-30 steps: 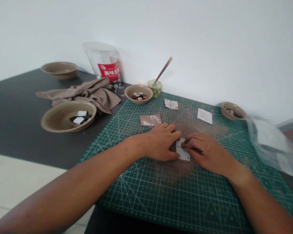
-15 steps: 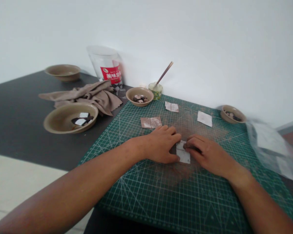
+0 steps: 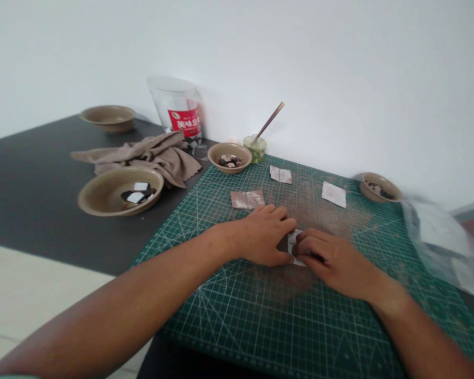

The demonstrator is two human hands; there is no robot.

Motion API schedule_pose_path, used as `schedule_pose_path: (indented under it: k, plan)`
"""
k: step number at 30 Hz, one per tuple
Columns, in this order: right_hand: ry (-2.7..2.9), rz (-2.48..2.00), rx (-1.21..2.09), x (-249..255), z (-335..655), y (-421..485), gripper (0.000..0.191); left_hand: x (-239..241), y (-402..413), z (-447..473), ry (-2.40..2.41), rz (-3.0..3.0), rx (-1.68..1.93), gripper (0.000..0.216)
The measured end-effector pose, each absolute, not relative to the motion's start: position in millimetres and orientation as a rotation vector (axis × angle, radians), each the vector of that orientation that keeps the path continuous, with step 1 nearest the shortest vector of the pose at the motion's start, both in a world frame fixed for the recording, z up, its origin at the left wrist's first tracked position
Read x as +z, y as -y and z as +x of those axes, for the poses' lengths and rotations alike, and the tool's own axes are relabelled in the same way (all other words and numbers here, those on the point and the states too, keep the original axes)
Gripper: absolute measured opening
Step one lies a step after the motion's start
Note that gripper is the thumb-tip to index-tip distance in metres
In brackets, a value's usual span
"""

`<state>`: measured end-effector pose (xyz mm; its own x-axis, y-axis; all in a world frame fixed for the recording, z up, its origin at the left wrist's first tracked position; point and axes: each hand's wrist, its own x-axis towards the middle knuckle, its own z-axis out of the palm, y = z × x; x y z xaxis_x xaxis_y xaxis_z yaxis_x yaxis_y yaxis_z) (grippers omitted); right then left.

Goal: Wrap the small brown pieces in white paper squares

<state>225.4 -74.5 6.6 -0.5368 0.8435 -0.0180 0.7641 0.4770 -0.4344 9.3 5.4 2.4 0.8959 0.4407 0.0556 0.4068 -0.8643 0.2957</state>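
Both hands rest on a green cutting mat around a small white sheet of paper. My left hand lies palm down on the sheet's left edge, fingers curled over it. My right hand covers most of the sheet from the right, its fingertips pinched on a small dark piece that I cannot make out. Only a narrow strip of the sheet shows between the hands.
Brown-smeared paper squares and a white one lie on the mat's far half. Bowls of small pieces, an empty bowl, a brush jar, a cloth, a clear jar and plastic bags surround it.
My right hand slid left over the white sheet, so less of it shows. The view shifted slightly; the left hand stayed in place.
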Motion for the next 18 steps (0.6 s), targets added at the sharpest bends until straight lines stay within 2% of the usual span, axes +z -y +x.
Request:
schedule_pose_path:
  k: [5,18]
  plan:
    - [2.409,-1.509,0.46,2,228,70,0.01,4,-5,10,-0.643,2.787,0.145,0.039]
    - [2.408,-1.509,0.457,2,228,73,0.011,6,-3,10,-0.683,2.785,0.152,0.039]
